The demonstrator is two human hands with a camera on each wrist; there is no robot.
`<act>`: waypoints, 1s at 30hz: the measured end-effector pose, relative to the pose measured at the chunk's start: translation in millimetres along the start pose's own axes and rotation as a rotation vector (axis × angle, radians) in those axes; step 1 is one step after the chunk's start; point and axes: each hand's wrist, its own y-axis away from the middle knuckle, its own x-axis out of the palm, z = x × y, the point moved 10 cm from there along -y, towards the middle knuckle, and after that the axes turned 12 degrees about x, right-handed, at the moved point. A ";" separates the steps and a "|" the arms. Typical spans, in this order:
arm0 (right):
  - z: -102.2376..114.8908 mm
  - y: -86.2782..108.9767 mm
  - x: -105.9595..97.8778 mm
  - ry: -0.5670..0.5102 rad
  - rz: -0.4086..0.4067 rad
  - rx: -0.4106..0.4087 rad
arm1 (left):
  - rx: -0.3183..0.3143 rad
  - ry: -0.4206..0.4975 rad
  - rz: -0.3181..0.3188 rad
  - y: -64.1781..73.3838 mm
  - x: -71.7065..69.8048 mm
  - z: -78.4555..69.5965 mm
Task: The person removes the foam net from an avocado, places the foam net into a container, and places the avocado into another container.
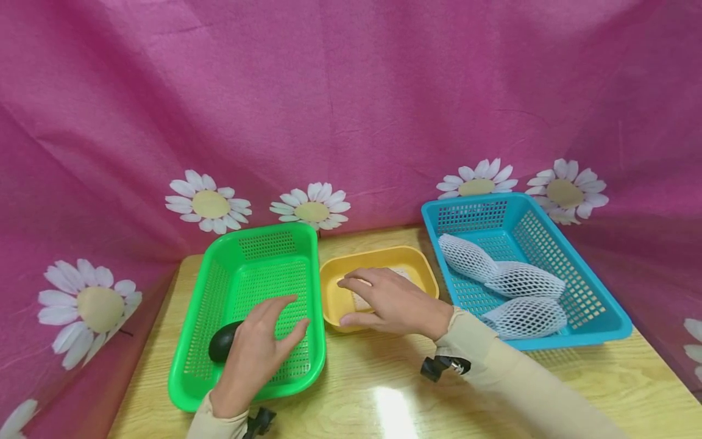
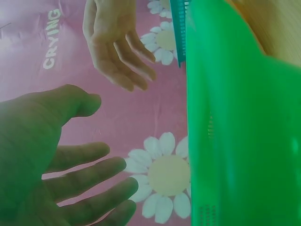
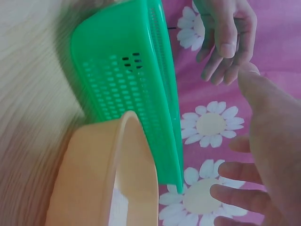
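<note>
My left hand (image 1: pixel 258 350) hovers over the near part of a green plastic basket (image 1: pixel 256 391), fingers spread and holding nothing. Beside its fingers in the basket lies a smooth, black, oval thing (image 1: pixel 220 342), partly hidden by the hand. Above a small yellow basin (image 1: pixel 332 286) is my right hand (image 1: pixel 392 302), palm down, with its thumb apart from the fingers. A piece of white foam netting (image 1: pixel 359 302) lies in the basin, mostly covered by that hand. Both wrist views show loosely extended fingers, the left hand (image 2: pixel 89 174) and right hand (image 3: pixel 273 155) each gripping nothing.
At the right stands a blue basket (image 1: pixel 595 289) with white foam nets (image 1: pixel 526 281) bulging inside it. The yellow basin sits between the green and blue baskets on a wooden table (image 1: pixel 356 378). A pink cloth (image 1: pixel 351 110) with daisies hangs close behind and at the sides.
</note>
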 end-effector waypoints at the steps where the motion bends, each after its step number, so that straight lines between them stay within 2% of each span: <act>1: -1.6 0.7 -1.5 0.002 -0.001 0.003 | 0.005 0.004 -0.002 -1.0 1.4 -1.2; 13: -21.5 6.0 -22.6 0.013 -0.055 -0.004 | 0.092 0.051 -0.049 -15.1 14.0 -21.5; 19: -32.3 9.3 -35.9 0.038 -0.103 0.014 | 0.089 0.062 -0.062 -18.9 15.0 -26.9; 30: -60.6 23.5 -42.8 0.040 -0.040 0.113 | 0.048 0.115 -0.088 -25.1 18.2 -32.9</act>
